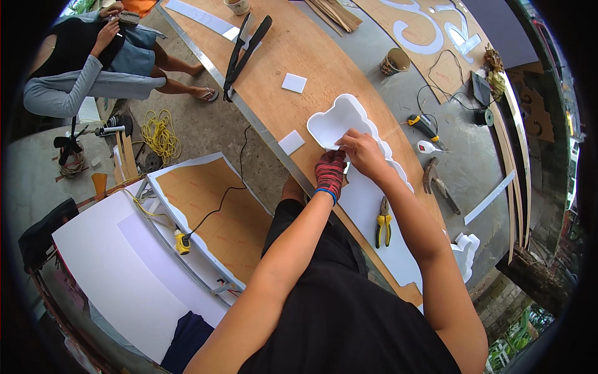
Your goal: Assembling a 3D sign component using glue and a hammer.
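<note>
My left hand (pixel 330 172), in a red and black knitted glove, pinches the near edge of a white shape with an upright wavy wall (pixel 339 115). My bare right hand (pixel 362 151) is closed on the same edge, its fingers touching the gloved ones. My fingers hide the exact spot they grip. The white shape lies on a wooden board (pixel 268 93). Beside my right forearm, pliers with yellow and black handles (pixel 383 225) rest on a long white sheet (pixel 361 209). Two small white pieces, one near the wall (pixel 291 143) and one farther off (pixel 294 83), lie on the board.
A black hair straightener (pixel 246 56) lies at the board's far left. Rightward are a hammer (pixel 439 184), a glue bottle (pixel 430 147), a yellow-black corded tool (pixel 425 126) and a cup (pixel 395 62). Another person (pixel 99 62) stands at left. A framed panel (pixel 212 218) stands below.
</note>
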